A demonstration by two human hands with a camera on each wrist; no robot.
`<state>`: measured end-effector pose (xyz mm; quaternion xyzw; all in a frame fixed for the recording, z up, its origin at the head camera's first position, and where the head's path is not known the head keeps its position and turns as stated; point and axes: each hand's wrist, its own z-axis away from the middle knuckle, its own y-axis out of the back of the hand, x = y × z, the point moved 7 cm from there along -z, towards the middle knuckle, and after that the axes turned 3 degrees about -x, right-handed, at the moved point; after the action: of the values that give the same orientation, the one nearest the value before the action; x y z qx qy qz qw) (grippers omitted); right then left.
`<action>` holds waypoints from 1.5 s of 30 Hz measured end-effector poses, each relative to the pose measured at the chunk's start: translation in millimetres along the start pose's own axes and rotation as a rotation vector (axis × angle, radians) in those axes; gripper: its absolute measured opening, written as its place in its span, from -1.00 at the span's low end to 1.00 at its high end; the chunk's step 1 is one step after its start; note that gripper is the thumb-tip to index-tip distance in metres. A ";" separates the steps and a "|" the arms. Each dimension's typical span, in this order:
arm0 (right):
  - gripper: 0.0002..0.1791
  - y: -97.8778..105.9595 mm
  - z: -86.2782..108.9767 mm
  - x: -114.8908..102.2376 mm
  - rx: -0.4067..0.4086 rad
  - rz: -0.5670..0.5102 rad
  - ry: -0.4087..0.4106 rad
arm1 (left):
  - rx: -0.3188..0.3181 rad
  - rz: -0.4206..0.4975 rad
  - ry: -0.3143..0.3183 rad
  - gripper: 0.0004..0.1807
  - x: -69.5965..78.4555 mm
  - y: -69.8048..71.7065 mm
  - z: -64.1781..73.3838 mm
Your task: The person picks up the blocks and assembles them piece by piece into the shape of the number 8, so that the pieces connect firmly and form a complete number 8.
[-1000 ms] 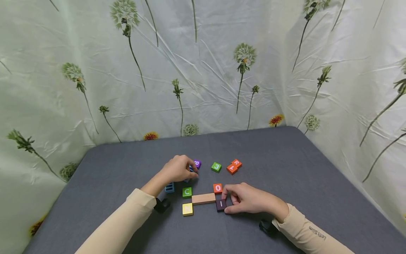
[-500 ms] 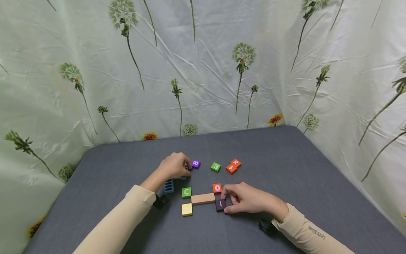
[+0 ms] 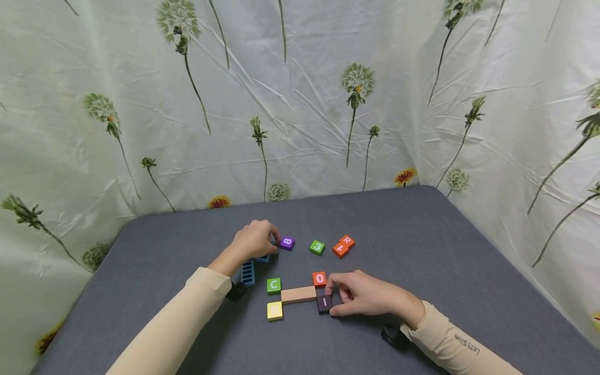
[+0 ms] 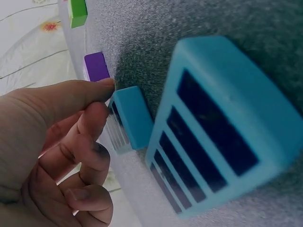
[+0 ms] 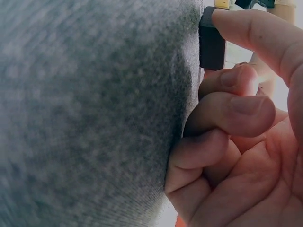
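Long beige fabric sleeves [image 3: 164, 317] end in loose cuffs [image 3: 213, 281]; dark lettering [image 3: 466, 344] marks the right forearm, with small black wrist-worn devices [image 3: 395, 336] near both cuffs.

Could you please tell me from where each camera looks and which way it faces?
Head: worn on the person's head, facing forward and down at the table; left hand, right hand and both sleeved forearms show.
Left wrist: faces along the left hand's fingers, past a striped blue block up close, to a second blue block at the fingertips; that hand shows.
Right wrist: low over the table, facing past curled fingers to the dark block; the right hand shows large.
Shared: head and left wrist both show the purple block.
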<state>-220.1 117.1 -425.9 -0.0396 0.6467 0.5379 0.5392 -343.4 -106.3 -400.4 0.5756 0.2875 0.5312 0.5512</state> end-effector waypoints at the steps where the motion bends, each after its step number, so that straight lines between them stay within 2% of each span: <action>1: -0.72 -0.2 -0.2 -0.1 0.000 0.000 0.000 | 0.003 -0.004 -0.002 -0.80 0.9 0.6 -0.8; 8: -0.72 -0.7 -0.8 -1.1 0.002 -0.001 0.005 | 0.016 -0.019 -0.012 -0.69 7.2 3.0 -4.4; 18: -0.72 -0.9 -1.7 -2.9 0.005 0.003 0.001 | -0.022 -0.006 -0.033 -0.67 10.9 -0.6 -7.0; 33: -0.67 -0.2 1.0 -2.0 0.005 -0.003 0.013 | -0.018 -0.056 -0.145 -0.68 10.9 0.9 5.4; 45: -0.68 1.4 1.6 -0.8 0.012 -0.011 0.024 | -0.021 -0.029 -0.217 -0.75 10.5 4.9 29.4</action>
<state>-219.5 118.5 -424.1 -0.0461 0.6562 0.5304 0.5347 -314.5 -107.5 -387.6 0.6199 0.2288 0.4606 0.5926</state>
